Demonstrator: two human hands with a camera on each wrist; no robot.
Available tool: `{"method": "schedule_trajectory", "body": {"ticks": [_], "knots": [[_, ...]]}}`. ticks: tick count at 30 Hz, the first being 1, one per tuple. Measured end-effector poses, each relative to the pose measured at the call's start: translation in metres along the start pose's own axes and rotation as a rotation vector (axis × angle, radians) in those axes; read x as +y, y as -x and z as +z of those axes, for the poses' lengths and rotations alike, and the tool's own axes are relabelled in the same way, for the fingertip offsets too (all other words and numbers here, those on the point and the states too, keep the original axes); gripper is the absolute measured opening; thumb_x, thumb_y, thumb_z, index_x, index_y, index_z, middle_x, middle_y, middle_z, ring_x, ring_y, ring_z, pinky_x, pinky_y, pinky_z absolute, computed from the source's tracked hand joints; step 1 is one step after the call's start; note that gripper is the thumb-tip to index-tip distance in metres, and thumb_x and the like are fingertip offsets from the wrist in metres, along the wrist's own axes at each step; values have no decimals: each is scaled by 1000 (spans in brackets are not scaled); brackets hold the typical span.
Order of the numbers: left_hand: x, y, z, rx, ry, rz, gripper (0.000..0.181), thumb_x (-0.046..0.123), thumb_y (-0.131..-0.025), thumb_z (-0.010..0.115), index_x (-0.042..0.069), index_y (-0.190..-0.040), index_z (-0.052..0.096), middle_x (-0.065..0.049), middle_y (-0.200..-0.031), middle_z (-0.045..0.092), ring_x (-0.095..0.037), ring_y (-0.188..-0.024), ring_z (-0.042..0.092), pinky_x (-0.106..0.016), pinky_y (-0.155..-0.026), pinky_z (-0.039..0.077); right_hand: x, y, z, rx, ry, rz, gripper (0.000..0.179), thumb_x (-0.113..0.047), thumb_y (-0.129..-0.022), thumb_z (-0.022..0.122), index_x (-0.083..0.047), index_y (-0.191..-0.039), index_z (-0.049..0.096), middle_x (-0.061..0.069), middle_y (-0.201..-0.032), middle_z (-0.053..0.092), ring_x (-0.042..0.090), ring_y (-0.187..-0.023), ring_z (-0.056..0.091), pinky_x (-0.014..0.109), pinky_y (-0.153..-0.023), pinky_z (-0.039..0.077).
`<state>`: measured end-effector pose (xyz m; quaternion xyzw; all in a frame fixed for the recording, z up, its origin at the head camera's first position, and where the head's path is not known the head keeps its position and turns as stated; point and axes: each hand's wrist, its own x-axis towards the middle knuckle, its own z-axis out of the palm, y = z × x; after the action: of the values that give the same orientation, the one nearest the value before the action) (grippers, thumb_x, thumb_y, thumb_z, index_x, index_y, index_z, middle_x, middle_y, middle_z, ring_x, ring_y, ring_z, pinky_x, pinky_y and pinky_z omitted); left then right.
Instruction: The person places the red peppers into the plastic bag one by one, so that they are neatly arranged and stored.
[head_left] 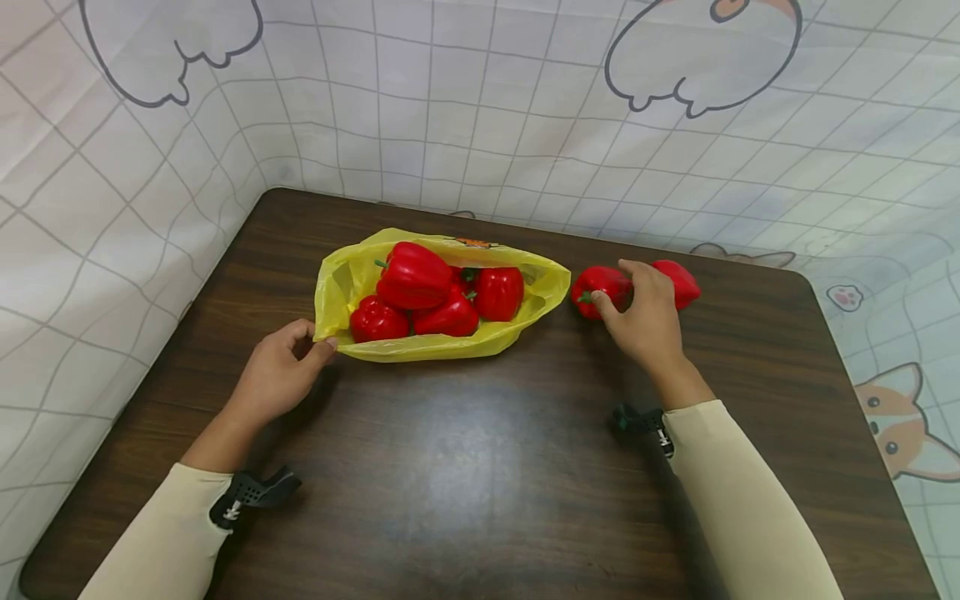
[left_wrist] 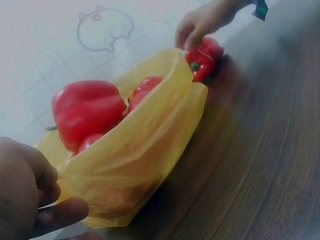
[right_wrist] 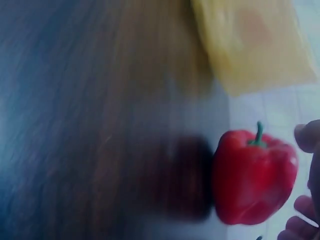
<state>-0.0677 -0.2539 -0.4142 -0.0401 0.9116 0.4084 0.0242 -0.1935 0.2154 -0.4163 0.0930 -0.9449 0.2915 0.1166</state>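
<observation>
A yellow plastic bag [head_left: 420,348] lies with its mouth spread, several red bell peppers [head_left: 415,277] inside it. At the bag's left corner my left hand [head_left: 281,371] pinches the rim between thumb and fingers. To the right of the bag, my right hand [head_left: 648,321] hovers over a red bell pepper [right_wrist: 254,177] with a green stem, thumb and fingers spread around it. A small gap shows between fingers and pepper in the right wrist view. Another red pepper [head_left: 677,283] sits just beyond that hand, partly hidden by it.
Everything stands on a dark wood-grain table [head_left: 450,467] with rounded corners. A white grid-patterned cloth [head_left: 465,117] with cartoon animals hangs behind and at the sides, close to the table's back edge.
</observation>
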Motion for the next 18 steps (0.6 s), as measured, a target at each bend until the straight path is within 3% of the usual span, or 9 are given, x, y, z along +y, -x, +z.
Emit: {"method": "schedule_trajectory", "body": {"ticks": [8,18], "knots": [[0,0,1,-6,1,-6,33,35,-105,57,4,-111,64,-11,-95,70,-26,-78,55,-35,-64,46,13,2,4,-91,49,80,70,-34,-92,77,1,-146,49,23,-147,50,43,-138,39,60,-109,35],[-1,-1,2,-8,10,1,33,35,-105,56,4,-111,65,-12,-99,72,-25,-80,57,-35,-66,47,16,2,6,-84,18,56,59,-30,-95,73,1,-143,54,23,-145,53,42,-137,44,57,-111,35]]}}
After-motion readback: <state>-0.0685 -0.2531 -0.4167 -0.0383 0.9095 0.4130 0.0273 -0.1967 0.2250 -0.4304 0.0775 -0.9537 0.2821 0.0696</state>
